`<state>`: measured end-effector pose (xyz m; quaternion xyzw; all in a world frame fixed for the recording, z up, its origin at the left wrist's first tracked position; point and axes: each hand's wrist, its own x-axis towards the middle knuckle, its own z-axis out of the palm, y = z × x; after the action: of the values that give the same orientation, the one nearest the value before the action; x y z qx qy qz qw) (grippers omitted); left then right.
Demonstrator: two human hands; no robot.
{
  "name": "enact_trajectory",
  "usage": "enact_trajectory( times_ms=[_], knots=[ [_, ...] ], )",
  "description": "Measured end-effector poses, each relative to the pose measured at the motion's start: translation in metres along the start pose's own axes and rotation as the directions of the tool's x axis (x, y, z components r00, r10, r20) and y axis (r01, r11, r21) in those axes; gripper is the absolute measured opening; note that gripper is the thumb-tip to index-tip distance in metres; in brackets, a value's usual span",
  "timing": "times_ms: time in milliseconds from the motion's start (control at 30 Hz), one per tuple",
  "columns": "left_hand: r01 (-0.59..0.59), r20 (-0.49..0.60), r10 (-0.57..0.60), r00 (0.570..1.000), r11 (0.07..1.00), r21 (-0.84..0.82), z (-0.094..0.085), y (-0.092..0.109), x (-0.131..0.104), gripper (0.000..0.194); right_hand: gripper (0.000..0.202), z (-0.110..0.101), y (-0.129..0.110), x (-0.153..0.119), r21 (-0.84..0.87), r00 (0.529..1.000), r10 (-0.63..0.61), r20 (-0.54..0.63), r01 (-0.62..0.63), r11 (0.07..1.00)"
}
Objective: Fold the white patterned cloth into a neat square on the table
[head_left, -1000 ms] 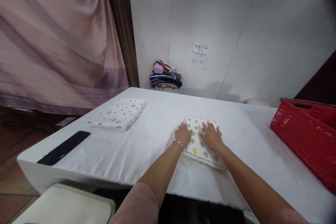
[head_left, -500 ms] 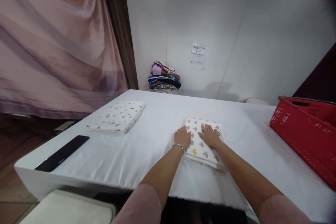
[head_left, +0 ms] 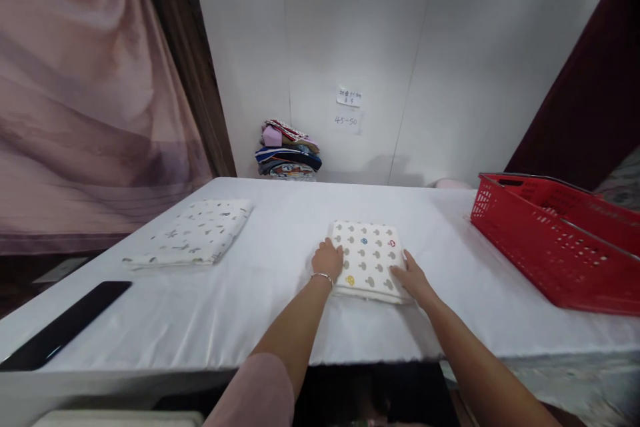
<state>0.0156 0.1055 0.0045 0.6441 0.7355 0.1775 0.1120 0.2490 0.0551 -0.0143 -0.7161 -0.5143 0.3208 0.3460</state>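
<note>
Left hand (head_left: 327, 260), bracelet (head_left: 323, 277) at the wrist: fingers bent in at the near-left side of the mushroom-print cloth (head_left: 370, 257). Whether they pinched it, I could not tell. Right hand (head_left: 416, 281): moderately wide, thumb parted from the fingers, at the cloth's right side.

That cloth lay flat between the hands, on the white-covered table (head_left: 285, 227), near its front edge. Folding looked essentially done: compact block, squarish outline, layers showing at the near edge, top fairly smooth. At most, I judged, slight squaring of the sides was left; inner folds hidden.

Farther out, to the left, a second printed cloth (head_left: 200, 232), also folded flat, well apart from the first. Nearer the front-left, a dark flat object (head_left: 67, 323). To the right, a red basket (head_left: 545, 247); contents unclear. Beyond the far edge, a pile of folded fabrics (head_left: 289, 153) by the wall (head_left: 350, 27).
</note>
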Motion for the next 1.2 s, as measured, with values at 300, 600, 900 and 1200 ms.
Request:
enact_trajectory(
  times_ms=[300,600,900,1200],
  knots=[
    [0.197,0.193,-0.156,0.969,0.956,-0.217,-0.006,0.002,-0.010,0.035,0.078,-0.012,-0.004,0.027,-0.180,0.976,-0.211,-0.057,0.198,0.964],
    [0.280,0.332,-0.123,0.935,0.830,-0.482,0.013,0.002,-0.027,0.062,0.050,-0.012,-0.058,0.034,-0.681,0.866,-0.478,0.146,0.438,0.586],
    [0.192,0.107,-0.163,0.981,0.893,-0.406,0.003,-0.009,0.005,0.037,0.059,0.057,-0.056,-0.018,-0.594,0.826,-0.362,0.432,0.563,0.574],
    [0.055,-0.097,-0.068,0.993,0.990,-0.132,0.010,-0.015,0.040,0.030,0.060,0.052,-0.059,-0.034,-0.542,0.779,-0.377,0.502,0.623,0.564]
  ],
)
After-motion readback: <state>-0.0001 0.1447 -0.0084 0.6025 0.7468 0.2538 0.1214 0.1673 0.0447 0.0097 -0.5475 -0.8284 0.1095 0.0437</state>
